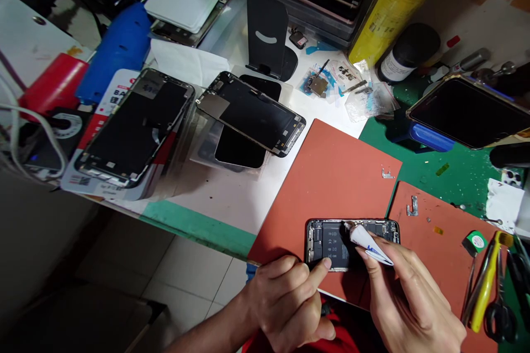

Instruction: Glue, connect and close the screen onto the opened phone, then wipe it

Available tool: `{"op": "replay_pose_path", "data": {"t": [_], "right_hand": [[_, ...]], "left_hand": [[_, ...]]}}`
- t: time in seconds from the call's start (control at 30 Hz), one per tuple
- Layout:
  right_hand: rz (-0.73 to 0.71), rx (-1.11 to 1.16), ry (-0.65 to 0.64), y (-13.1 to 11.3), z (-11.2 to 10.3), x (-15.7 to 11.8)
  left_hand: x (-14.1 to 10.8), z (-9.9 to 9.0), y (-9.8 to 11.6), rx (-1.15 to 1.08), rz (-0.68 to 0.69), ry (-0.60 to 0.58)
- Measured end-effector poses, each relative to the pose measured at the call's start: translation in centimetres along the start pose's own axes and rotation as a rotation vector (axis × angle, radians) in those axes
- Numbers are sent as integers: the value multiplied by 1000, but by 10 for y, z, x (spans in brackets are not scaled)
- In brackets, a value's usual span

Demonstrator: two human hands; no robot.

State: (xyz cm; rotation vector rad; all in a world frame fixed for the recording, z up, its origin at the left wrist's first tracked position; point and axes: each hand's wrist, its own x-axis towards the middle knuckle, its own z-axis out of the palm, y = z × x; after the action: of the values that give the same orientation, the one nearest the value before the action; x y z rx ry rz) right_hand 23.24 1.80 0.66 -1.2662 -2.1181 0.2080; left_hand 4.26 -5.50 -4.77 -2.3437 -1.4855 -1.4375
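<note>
the opened phone (337, 245) lies flat on the red-brown mat (314, 187) at the near edge of the counter (265, 198), its inside facing up, close to the body, presumably so that both hands can work in it without stretching. the left hand (292, 298) sets its forefinger on the phone's lower edge, which probably steadies so light a thing against sliding. its other fingers are curled in; whether that grip closes on anything cannot be told, as the palm is hidden.

the right hand (414, 287) has its grip pinched together on a folded white piece (368, 242), thumb on one side and fingers on the other. the piece is held slanted, its narrow end meeting the phone's upper inside edge; such a hold seems meant to bring only the tip to a tight spot while the knuckles stay above the parts.

two small metal brackets, one on each mat piece, the nearer bracket (412, 206) and the farther bracket (387, 172), lie apart from the phone, likely so that they are easy to see. off to the left, the slanted screen (252, 113) and the leftmost screen (134, 127) show their backs, perhaps to spare the glass.
</note>
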Motion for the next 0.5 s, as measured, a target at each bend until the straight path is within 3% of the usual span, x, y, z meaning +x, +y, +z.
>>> {"op": "replay_pose_path", "data": {"t": [0.5], "right_hand": [[-28, 1, 22, 2, -1, 3]], "left_hand": [[6, 0, -4, -10, 21, 21]]}}
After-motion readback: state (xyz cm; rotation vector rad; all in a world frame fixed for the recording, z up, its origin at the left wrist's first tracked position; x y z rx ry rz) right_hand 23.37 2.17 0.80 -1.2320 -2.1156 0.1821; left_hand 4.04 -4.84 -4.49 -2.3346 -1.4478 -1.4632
